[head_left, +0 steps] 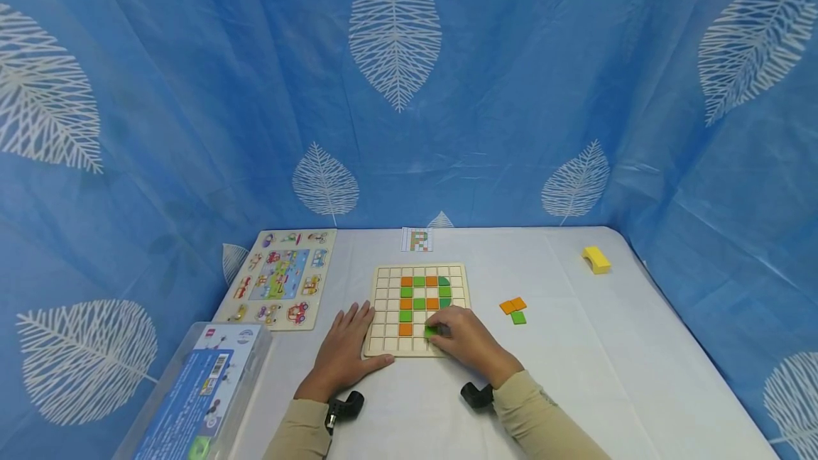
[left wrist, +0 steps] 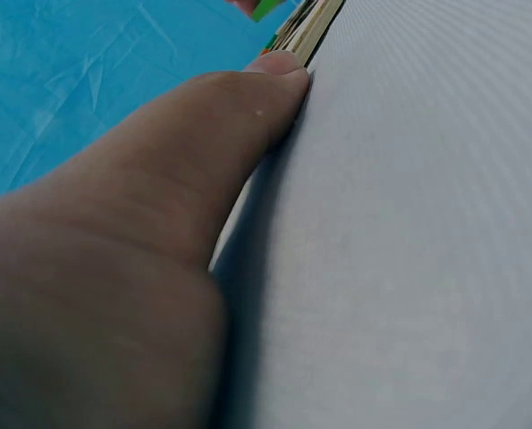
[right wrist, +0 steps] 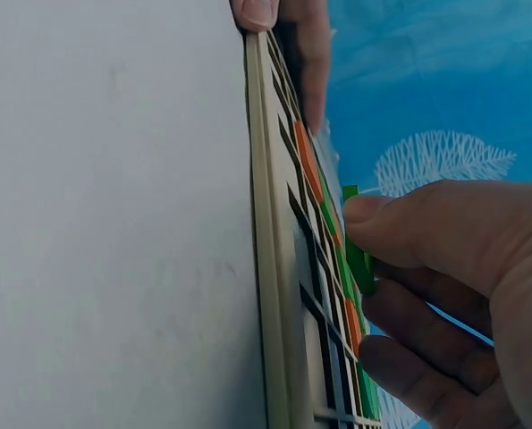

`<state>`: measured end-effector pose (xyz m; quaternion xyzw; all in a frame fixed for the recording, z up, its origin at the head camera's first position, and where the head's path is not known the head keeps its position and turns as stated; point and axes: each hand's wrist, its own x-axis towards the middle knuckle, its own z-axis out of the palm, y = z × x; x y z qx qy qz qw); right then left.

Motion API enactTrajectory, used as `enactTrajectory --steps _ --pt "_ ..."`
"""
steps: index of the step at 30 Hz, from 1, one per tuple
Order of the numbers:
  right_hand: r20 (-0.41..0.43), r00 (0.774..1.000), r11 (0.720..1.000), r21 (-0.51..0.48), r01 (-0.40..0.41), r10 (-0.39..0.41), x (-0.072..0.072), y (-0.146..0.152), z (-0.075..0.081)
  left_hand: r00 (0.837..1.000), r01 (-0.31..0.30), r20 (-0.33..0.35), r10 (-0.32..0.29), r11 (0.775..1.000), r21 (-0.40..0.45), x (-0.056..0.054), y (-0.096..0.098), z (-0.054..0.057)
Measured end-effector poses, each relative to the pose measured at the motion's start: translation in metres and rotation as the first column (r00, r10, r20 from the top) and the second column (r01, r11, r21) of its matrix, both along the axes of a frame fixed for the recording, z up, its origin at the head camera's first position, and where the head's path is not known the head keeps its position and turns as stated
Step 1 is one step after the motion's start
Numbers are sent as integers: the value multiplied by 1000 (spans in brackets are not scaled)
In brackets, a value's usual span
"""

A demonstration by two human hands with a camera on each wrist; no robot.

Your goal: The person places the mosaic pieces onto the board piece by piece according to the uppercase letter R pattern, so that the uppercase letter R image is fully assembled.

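Observation:
A square wooden grid board (head_left: 385, 343) lies on the white table, with orange and green square tiles and darker green curved pieces set in its cells. My right hand (head_left: 469, 339) pinches a green tile (right wrist: 359, 259) between thumb and fingers, over the board's lower right part. In the right wrist view the tile is tilted up on edge, close to the grid. My left hand (head_left: 345, 350) rests at the board's left side with its fingers extended. Its thumb (left wrist: 221, 116) touches the board's near edge.
Loose orange tiles (head_left: 507, 307) and a green tile (head_left: 518, 318) lie right of the board. Behind it is a small pattern card (head_left: 417, 239). A picture puzzle (head_left: 306, 318) and a plastic box (head_left: 185, 403) stand left; a yellow arch block (head_left: 597, 260) sits far right.

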<state>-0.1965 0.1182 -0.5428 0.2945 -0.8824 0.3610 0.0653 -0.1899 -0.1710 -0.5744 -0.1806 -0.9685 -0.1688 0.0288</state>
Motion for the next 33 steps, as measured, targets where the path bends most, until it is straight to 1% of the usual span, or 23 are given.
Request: enactTrajectory --steps 4,9,17,21,28,33 --pt "10 1000 1000 3 -16 16 1 -7 -1 1000 2 -3 -2 1000 2 0 0 0" --pt "-24 999 999 2 -47 47 1 -16 -3 1000 2 -9 -2 1000 -5 -1 -1 -1" --pt "-45 996 996 45 -76 78 4 -31 -3 1000 3 -16 -3 1000 -16 -1 -1 -2" --pt "-56 996 997 37 -72 74 4 -37 -5 1000 5 -12 -5 1000 -15 -2 0 -2" --pt "-37 999 999 24 -38 39 5 -48 -8 1000 7 -16 -7 1000 -14 -2 -1 -2" --pt "-54 998 999 33 -23 25 5 -53 -8 1000 9 -12 -9 1000 -3 -1 -1 -1"
